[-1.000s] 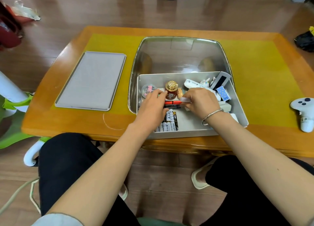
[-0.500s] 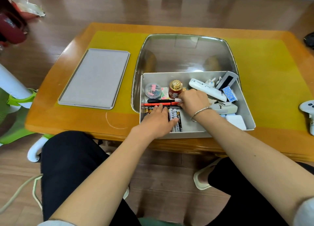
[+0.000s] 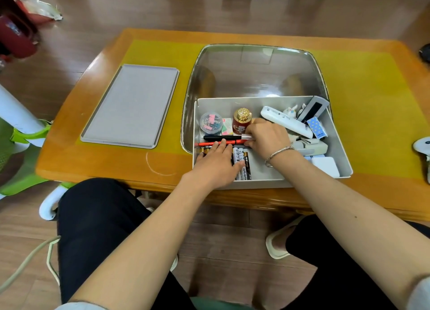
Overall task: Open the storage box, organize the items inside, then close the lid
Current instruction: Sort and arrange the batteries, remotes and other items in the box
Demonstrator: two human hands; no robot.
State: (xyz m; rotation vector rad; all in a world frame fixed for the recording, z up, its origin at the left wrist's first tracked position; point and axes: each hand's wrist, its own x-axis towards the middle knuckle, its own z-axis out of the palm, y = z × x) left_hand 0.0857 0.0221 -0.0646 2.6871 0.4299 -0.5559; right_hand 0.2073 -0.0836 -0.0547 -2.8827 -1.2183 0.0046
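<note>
Inside, cylindrical batteries (image 3: pixel 242 161) lie under flat left hand (image 3: pixel 216 163).

Looks like a home living room: low orange wooden coffee table (image 3: pixel 97 160) on brown wood flooring (image 3: pixel 130 9), white game controller (image 3: pixel 422 146) at the right edge, slipper (image 3: pixel 275 246) underneath, green-and-white kids' chair (image 3: pixel 16 142) at left.

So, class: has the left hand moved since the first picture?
Yes. The left hand has drawn back from the gold-capped bottle onto the batteries, nearer the box's front wall.
</note>
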